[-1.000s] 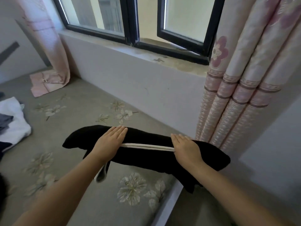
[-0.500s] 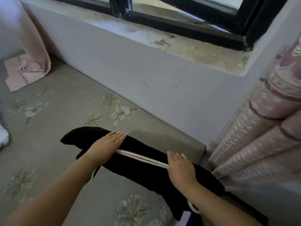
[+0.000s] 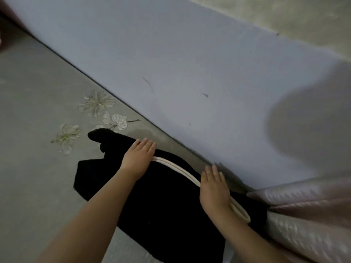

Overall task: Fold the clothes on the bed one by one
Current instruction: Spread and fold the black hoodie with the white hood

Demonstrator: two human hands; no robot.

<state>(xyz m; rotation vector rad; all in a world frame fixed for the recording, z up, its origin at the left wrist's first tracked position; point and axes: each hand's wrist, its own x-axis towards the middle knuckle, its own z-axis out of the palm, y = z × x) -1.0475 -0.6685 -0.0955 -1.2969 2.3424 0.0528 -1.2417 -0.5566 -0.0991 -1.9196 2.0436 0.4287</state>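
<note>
Head view. Black garment [image 3: 152, 202], folded, flat on grey flowered bedsheet [image 3: 34, 114], close beside pale wall [image 3: 190, 63]. White trim [image 3: 182, 169] running between both hands. Left hand [image 3: 139, 158] flat, fingers straight, pressing garment; nothing gripped. Right hand [image 3: 213, 190] likewise flat, pressing on trim. Pink curtain [image 3: 307, 215] touching garment's right end.

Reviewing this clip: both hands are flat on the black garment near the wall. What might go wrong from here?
1. The black garment reaches the bed edge beside the curtain; its end may slip off.
2. The white stripes bow between the left hand and right hand, so the fold could set crooked.
3. The upper left end is bunched and may stay lumpy if not smoothed.
</note>
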